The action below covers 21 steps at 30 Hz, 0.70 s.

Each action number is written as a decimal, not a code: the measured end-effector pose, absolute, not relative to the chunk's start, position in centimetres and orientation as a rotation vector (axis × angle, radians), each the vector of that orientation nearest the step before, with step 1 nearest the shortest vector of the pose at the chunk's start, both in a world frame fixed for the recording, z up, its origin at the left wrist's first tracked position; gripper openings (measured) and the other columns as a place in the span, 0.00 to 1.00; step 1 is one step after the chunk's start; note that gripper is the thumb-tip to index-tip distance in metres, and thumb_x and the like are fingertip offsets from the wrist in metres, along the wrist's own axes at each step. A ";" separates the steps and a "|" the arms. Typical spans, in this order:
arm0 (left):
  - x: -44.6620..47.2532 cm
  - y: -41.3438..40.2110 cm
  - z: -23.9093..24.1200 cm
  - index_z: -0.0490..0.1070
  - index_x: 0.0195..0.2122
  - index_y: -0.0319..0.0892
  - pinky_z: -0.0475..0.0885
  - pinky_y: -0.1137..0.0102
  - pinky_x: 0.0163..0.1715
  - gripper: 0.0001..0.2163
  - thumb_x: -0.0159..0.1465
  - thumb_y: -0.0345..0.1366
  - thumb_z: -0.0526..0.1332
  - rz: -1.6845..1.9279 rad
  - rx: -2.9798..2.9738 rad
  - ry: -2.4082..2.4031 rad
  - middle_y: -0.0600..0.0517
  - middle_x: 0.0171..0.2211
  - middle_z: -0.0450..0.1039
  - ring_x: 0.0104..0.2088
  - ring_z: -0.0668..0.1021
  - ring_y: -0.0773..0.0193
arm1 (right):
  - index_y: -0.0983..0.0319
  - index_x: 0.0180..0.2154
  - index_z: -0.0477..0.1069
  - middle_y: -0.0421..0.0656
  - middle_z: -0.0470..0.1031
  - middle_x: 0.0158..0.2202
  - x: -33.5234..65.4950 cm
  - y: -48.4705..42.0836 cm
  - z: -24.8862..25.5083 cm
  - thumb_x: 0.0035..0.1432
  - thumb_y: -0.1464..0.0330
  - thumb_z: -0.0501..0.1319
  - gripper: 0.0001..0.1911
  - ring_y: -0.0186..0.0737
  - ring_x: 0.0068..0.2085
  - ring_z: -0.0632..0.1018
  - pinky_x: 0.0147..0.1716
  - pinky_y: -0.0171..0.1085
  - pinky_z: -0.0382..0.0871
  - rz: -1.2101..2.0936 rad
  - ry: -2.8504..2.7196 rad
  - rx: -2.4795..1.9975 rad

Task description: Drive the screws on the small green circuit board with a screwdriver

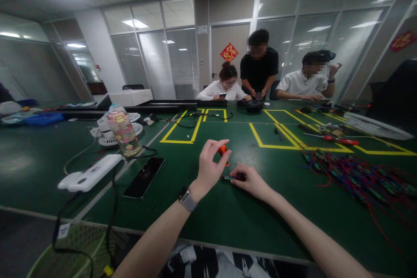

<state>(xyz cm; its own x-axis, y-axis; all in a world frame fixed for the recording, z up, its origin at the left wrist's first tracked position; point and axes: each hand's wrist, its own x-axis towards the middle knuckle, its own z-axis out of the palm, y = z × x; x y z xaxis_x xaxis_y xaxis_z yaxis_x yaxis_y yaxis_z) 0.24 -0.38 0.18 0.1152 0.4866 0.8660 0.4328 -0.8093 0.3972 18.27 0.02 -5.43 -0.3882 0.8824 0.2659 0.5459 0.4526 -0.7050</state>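
Observation:
An orange-handled screwdriver (223,151) stands upright in the fingers of my left hand (211,160), which are closed around its handle. Its thin shaft points down at a small green circuit board (226,178) on the table. My right hand (249,179) pinches that board at its right side, and dark wires partly hidden by the fingers show there. Further right lies a tangled pile of circuit boards with red and blue wires (355,178). A red-handled screwdriver (342,140) rests just behind the pile.
Left of my hands lie a black phone (144,177), a white power strip (91,173) and a drink bottle (123,130). Yellow tape outlines (177,141) mark the green table (182,208). A green basket (65,252) stands below the edge. Three people are across the table.

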 end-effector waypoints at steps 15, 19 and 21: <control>0.2 -0.6 0.3 0.67 0.57 0.43 0.71 0.67 0.43 0.16 0.71 0.31 0.49 1.784 2.303 0.844 0.47 0.43 0.71 0.43 0.74 0.62 | 0.63 0.33 0.78 0.42 0.74 0.32 18.2 0.1 -5.6 0.51 0.72 0.65 0.05 0.39 0.33 0.75 0.34 0.37 0.69 0.672 -2.061 -1.192; 0.2 -0.6 0.4 0.70 0.53 0.43 0.71 0.68 0.41 0.13 0.70 0.32 0.52 1.783 2.297 0.906 0.49 0.39 0.71 0.40 0.74 0.63 | 0.63 0.33 0.78 0.42 0.74 0.33 18.1 -0.1 -5.4 0.51 0.72 0.65 0.05 0.39 0.34 0.75 0.35 0.37 0.69 0.680 -2.063 -1.206; 0.2 -0.5 0.4 0.72 0.49 0.44 0.71 0.68 0.38 0.10 0.69 0.34 0.55 1.802 2.289 0.945 0.50 0.37 0.69 0.37 0.73 0.63 | 0.62 0.33 0.78 0.42 0.74 0.33 18.1 -0.1 -5.4 0.51 0.72 0.65 0.05 0.39 0.34 0.75 0.35 0.37 0.69 0.682 -2.065 -1.204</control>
<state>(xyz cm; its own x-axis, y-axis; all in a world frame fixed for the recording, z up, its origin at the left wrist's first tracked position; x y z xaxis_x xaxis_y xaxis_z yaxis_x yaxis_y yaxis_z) 0.16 -0.47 0.37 0.1185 0.5072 0.8536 0.4140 -0.8066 0.4218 18.10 -0.09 -5.37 -0.3719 0.8887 0.2682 0.5542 0.4443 -0.7039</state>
